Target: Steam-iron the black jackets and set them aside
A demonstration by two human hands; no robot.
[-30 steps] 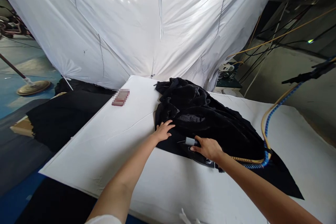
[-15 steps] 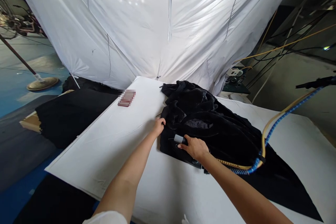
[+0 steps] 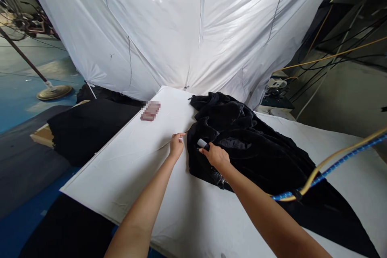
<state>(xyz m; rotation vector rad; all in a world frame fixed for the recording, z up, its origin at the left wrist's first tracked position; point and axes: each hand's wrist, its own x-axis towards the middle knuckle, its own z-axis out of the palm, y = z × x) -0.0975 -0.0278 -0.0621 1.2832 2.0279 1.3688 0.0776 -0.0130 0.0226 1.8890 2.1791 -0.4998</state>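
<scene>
The fingers of the right hand [image 3: 218,155] curl tight around the dark iron [image 3: 203,144] — its smooth, gray, blocky tip pokes out past them. The black cloth [image 3: 272,157] lies under those fingers, fuzzy, shiny and bunched in soft folds. The left hand [image 3: 176,145] has thumb and pointer close together right by the cloth's edge — I can't tell if they pinch it. Flat white table [image 3: 121,169] lies below the fingers.

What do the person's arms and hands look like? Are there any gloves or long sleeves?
No gloves! The left hand and right hand are both bare. The left forearm and right forearm are bare too: no sleeve, watch or bracelet shows before the picture cuts them off. Any ring would be too small to tell.
</scene>
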